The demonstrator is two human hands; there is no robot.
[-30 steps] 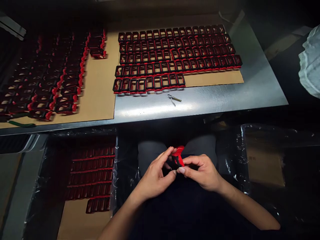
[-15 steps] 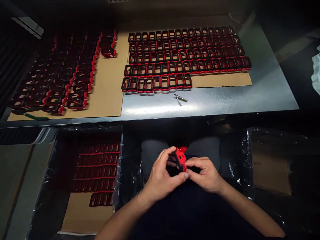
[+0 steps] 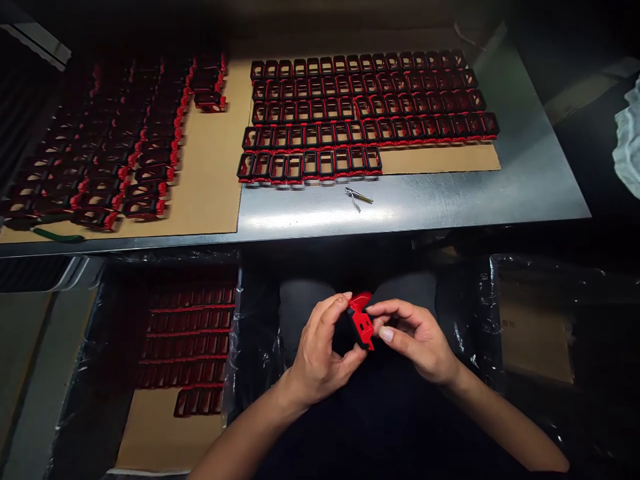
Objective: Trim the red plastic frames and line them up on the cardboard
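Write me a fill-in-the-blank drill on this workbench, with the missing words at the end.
1. The part in the left hand is black and ____.
2. The frames on the table rest on sheets of ____.
3. On the right-hand sheet, they form ____ rows.
4. The tool at the table's front left has a ____ handle.

Missing words: red; cardboard; five; green.

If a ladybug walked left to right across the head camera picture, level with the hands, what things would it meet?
Rows of red-and-black frames → left hand → red-and-black piece it holds → right hand → brown cardboard.
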